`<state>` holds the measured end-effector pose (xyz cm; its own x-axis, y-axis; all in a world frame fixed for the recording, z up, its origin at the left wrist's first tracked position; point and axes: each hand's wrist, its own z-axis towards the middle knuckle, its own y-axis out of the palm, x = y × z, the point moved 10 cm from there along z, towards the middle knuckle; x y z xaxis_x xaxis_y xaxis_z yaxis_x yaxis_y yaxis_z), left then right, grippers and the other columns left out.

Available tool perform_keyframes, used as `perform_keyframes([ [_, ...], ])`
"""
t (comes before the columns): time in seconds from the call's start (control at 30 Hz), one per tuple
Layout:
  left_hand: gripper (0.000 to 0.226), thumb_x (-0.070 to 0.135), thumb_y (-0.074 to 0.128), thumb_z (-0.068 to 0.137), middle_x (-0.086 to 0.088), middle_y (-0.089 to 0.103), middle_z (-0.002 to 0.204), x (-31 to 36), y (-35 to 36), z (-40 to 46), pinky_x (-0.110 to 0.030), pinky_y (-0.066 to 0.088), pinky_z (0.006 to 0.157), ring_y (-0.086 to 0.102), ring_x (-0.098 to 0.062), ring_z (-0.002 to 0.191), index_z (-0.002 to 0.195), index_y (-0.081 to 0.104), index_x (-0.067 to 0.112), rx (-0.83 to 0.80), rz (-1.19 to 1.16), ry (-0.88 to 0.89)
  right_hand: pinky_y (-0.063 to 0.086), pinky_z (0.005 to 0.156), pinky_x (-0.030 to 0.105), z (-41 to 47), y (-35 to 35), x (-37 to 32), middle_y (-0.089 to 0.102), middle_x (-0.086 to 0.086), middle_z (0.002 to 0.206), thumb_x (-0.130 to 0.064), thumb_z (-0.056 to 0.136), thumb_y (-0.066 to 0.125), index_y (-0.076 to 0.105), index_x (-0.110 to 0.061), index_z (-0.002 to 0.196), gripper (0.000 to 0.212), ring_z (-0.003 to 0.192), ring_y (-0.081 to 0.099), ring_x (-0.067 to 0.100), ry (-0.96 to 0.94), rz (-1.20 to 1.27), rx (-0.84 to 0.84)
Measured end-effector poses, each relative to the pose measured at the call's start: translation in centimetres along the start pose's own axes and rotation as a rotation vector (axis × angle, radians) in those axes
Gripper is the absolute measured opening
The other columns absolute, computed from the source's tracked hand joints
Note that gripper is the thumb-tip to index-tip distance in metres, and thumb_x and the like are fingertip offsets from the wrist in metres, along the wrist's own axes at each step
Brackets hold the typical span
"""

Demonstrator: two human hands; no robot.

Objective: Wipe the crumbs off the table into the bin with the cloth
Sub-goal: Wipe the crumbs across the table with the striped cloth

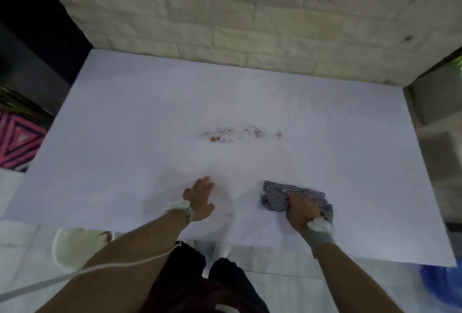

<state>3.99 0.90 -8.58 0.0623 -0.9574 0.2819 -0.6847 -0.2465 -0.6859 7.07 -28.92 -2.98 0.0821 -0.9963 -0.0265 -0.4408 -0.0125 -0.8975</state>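
Right hand (pixel 301 209) clutching striped cloth (pixel 275 195); left hand (pixel 200 197) flat, empty; crumbs (pixel 237 134) beyond

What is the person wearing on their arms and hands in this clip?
Both forearms are bare, with no sleeves or gloves. The left hand has a grey wrist strap carrying a white tab-shaped piece, and a thin white cable trails back along the forearm. The right hand has a wider grey wrist band with a similar white piece on top.
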Motion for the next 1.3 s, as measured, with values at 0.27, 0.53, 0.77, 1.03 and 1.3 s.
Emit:
perform_keyframes([
  [0.27,0.081,0.039,0.047,0.096,-0.006,-0.011,0.167,-8.6,-3.7,-0.9,-0.043,0.012,0.124,-0.007,-0.024,0.155,0.159,0.003,0.013,0.174,-0.027,-0.127,0.057,0.077,0.041,6.9,-10.7,-4.9,0.073,0.019,0.102,-0.019,0.092,0.055,0.062,-0.013,0.119,0.029,0.091,0.068,0.04,-0.017,0.267,0.071],
  [0.53,0.089,0.055,0.042,0.093,-0.006,-0.012,0.167,-18.0,-7.0,0.9,-0.042,0.002,0.125,-0.012,-0.025,0.154,0.159,0.003,0.01,0.404,-0.163,-0.167,0.052,0.079,0.046,17.8,-23.1,-18.4,0.068,0.023,0.106,-0.017,0.097,0.052,0.064,-0.001,0.111,0.024,0.096,0.064,0.04,-0.287,0.144,0.222],
  [0.77,0.094,0.064,0.038,0.091,-0.009,-0.005,0.167,-20.4,-6.9,3.9,-0.048,0.002,0.125,-0.009,-0.026,0.154,0.158,0.009,0.006,0.503,-0.219,-0.163,0.053,0.083,0.05,30.5,-25.8,-31.6,0.068,0.024,0.111,-0.007,0.098,0.05,0.066,-0.005,0.114,0.023,0.102,0.066,0.043,-0.331,-0.057,0.366],
  [1.03,0.093,0.062,0.047,0.086,-0.009,0.01,0.167,-21.4,-5.9,4.5,-0.047,0.009,0.124,0.004,-0.026,0.155,0.156,0.022,0.007,0.601,-0.219,-0.178,0.047,0.085,0.046,40.1,-16.5,-41.4,0.065,0.021,0.112,-0.052,0.084,0.043,0.066,-0.006,0.101,0.055,0.113,0.06,0.041,-0.434,0.022,0.075],
  [1.3,0.092,0.062,0.049,0.086,-0.008,0.011,0.167,-21.7,-5.9,4.6,-0.047,0.01,0.124,0.004,-0.024,0.155,0.156,0.023,0.009,0.659,-0.216,-0.202,0.008,0.122,0.061,37.6,-10.1,-47.4,0.049,0.0,0.153,-0.052,0.086,0.041,0.06,-0.022,0.138,0.062,0.153,0.025,0.03,-0.796,-0.039,0.062],
])
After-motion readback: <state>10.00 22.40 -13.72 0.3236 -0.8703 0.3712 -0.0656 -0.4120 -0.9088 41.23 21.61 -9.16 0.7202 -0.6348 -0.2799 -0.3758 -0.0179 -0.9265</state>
